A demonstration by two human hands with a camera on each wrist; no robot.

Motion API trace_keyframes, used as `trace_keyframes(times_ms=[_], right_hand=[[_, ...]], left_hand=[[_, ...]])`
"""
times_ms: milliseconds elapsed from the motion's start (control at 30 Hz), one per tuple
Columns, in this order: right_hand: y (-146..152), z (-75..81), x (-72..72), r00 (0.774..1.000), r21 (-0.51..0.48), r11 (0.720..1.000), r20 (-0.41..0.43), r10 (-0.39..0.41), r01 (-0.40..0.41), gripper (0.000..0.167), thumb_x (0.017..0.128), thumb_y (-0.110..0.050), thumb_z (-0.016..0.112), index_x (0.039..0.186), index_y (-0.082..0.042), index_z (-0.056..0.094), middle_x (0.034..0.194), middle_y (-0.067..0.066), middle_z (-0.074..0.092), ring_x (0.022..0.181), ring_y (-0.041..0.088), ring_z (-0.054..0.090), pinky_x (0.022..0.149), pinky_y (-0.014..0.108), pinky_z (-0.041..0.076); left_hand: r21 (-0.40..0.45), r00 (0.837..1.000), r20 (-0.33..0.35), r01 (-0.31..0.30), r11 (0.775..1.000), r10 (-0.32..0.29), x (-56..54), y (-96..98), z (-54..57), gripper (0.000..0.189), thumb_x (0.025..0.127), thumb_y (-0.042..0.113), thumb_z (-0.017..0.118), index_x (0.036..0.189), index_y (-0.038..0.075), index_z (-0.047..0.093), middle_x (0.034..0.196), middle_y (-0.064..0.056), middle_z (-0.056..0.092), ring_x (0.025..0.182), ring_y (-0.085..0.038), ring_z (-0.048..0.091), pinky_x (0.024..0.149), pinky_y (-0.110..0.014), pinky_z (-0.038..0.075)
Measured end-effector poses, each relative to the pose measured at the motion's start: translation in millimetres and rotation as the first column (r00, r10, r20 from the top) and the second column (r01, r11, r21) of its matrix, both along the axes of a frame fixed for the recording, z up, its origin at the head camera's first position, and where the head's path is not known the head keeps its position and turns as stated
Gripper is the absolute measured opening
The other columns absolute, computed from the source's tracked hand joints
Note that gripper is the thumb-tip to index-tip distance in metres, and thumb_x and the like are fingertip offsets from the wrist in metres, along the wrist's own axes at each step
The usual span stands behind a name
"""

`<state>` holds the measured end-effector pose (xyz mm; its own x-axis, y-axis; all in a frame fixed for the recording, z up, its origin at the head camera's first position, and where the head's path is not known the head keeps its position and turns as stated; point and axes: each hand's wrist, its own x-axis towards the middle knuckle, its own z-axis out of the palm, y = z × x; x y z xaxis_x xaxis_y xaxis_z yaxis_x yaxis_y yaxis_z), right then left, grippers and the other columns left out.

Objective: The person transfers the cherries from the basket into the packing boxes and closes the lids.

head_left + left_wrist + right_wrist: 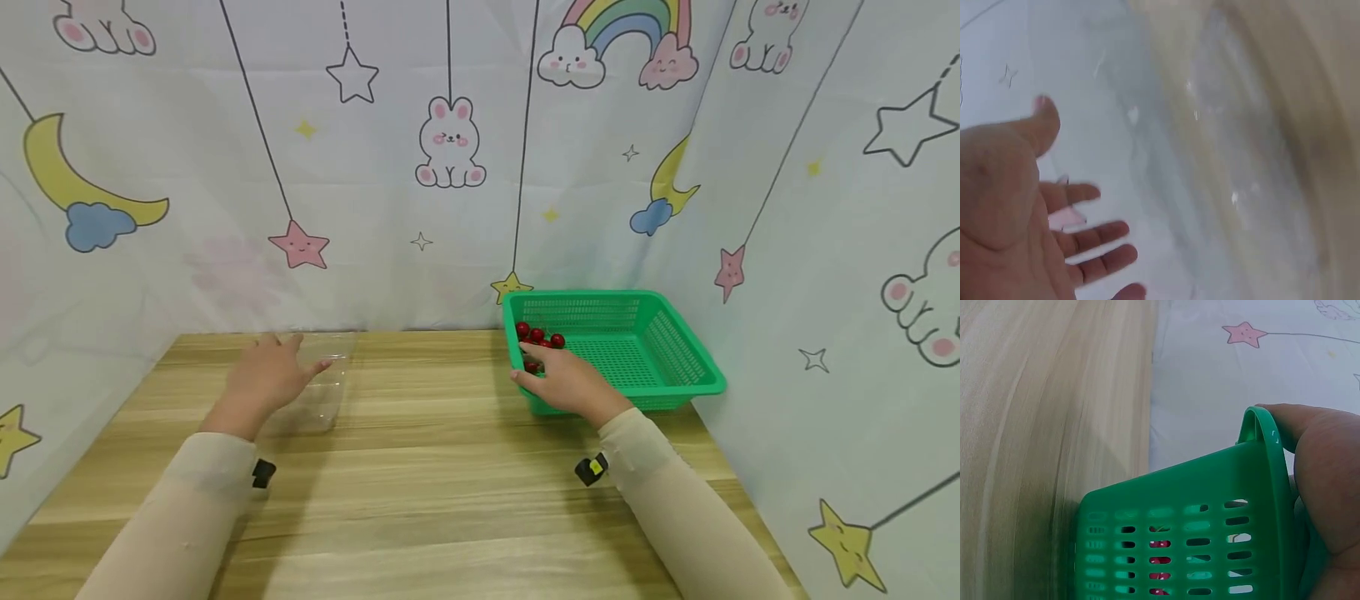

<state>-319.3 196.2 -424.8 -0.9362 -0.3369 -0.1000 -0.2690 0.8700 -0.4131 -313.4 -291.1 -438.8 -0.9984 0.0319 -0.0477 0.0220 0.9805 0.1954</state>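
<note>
My left hand (266, 379) is spread above a clear plastic container (330, 392) at the left of the table. In the left wrist view the left fingers (1107, 240) and thumb stand apart with nothing between them, and the see-through container (1241, 156) is blurred beside them. My right hand (566, 379) reaches over the left end of a green basket (690, 367), its index finger extended close to several red cherries (537, 334) in that corner. The thumb lies at the basket's rim (1272, 450) in the right wrist view, where the other fingers are mostly hidden.
A wooden table (420, 483) carries both containers. Behind and to the right hangs a white printed cloth (390, 167), close to the table's back edge. The basket stands at the back right, near the cloth. Black wrist mounts (591, 470) hang under the sleeves.
</note>
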Motion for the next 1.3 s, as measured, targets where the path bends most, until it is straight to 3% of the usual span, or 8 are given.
trace_keyframes(times_ms=[133, 300, 367, 500, 800, 1067, 1300], right_hand=[[1.8, 0.2, -0.8, 1.000, 0.000, 1.000, -0.002, -0.001, 0.001, 0.081, 0.113, -0.067, 0.059, 0.178, -0.023, 0.041, 0.175, 0.010, 0.055, 0.153, 0.038, 0.062, 0.120, 0.064, 0.055], [2.5, -0.7, -0.1, 1.000, 0.001, 1.000, 0.000, -0.006, 0.006, 0.081, 0.112, -0.067, 0.060, 0.178, -0.022, 0.042, 0.175, 0.009, 0.055, 0.155, 0.038, 0.061, 0.122, 0.064, 0.054], [2.8, -1.1, 0.3, 1.000, 0.003, 1.000, -0.002, -0.001, 0.001, 0.081, 0.113, -0.066, 0.059, 0.178, -0.021, 0.042, 0.176, 0.010, 0.054, 0.155, 0.039, 0.060, 0.122, 0.064, 0.054], [3.2, -1.9, 0.8, 1.000, -0.007, 1.000, 0.002, 0.007, -0.007, 0.081, 0.113, -0.066, 0.059, 0.178, -0.020, 0.042, 0.174, 0.010, 0.056, 0.155, 0.039, 0.061, 0.122, 0.064, 0.054], [2.7, -0.6, 2.2, 1.000, -0.022, 1.000, 0.000, 0.014, -0.014, 0.080, 0.114, -0.064, 0.060, 0.178, -0.020, 0.042, 0.169, 0.009, 0.062, 0.150, 0.038, 0.065, 0.120, 0.063, 0.056], [0.9, 0.6, 2.9, 1.000, -0.024, 1.000, 0.027, 0.012, -0.011, 0.081, 0.114, -0.067, 0.057, 0.178, -0.021, 0.041, 0.164, 0.008, 0.066, 0.149, 0.040, 0.065, 0.119, 0.065, 0.056], [5.6, 8.1, 0.7, 1.000, -0.035, 0.999, 0.013, 0.018, -0.018, 0.075, 0.116, -0.064, 0.054, 0.177, -0.023, 0.043, 0.161, 0.008, 0.069, 0.148, 0.038, 0.067, 0.120, 0.065, 0.055]], left_hand=[[0.039, 0.992, 0.049, 0.113, 0.993, -0.115, 3.3, -36.3, 9.9, 0.115, 0.099, 0.078, 0.072, 0.176, 0.002, 0.035, 0.173, -0.047, 0.022, 0.156, -0.076, 0.021, 0.114, -0.092, 0.038], [0.095, 0.967, 0.092, 0.228, 0.969, -0.236, 5.2, -69.3, 10.4, 0.129, 0.078, 0.059, 0.101, 0.175, 0.004, 0.037, 0.175, -0.048, 0.019, 0.153, -0.083, 0.020, 0.114, -0.096, 0.032], [0.112, 0.960, 0.090, 0.254, 0.961, -0.264, 5.3, -75.5, 7.7, 0.134, 0.072, 0.054, 0.106, 0.175, 0.004, 0.038, 0.175, -0.046, 0.023, 0.153, -0.080, 0.025, 0.116, -0.095, 0.033], [0.152, 0.952, 0.096, 0.275, 0.949, -0.291, 5.7, -77.3, 0.6, 0.135, 0.072, 0.052, 0.107, 0.175, 0.001, 0.036, 0.175, -0.044, 0.030, 0.156, -0.074, 0.032, 0.121, -0.089, 0.034], [0.193, 0.927, 0.063, 0.353, 0.915, -0.371, 4.5, -46.0, 0.2, 0.125, 0.079, 0.053, 0.104, 0.174, 0.000, 0.042, 0.174, -0.037, 0.042, 0.158, -0.067, 0.040, 0.125, -0.082, 0.039], [0.189, 0.919, 0.069, 0.371, 0.909, -0.389, 0.2, 0.5, 0.1, 0.121, 0.079, 0.060, 0.102, 0.172, 0.005, 0.048, 0.177, -0.033, 0.042, 0.162, -0.063, 0.038, 0.127, -0.080, 0.038], [0.194, 0.913, 0.097, 0.374, 0.907, -0.397, -8.9, 40.2, -0.5, 0.123, 0.080, 0.061, 0.101, 0.175, 0.005, 0.044, 0.179, -0.029, 0.040, 0.165, -0.058, 0.036, 0.131, -0.075, 0.037]])
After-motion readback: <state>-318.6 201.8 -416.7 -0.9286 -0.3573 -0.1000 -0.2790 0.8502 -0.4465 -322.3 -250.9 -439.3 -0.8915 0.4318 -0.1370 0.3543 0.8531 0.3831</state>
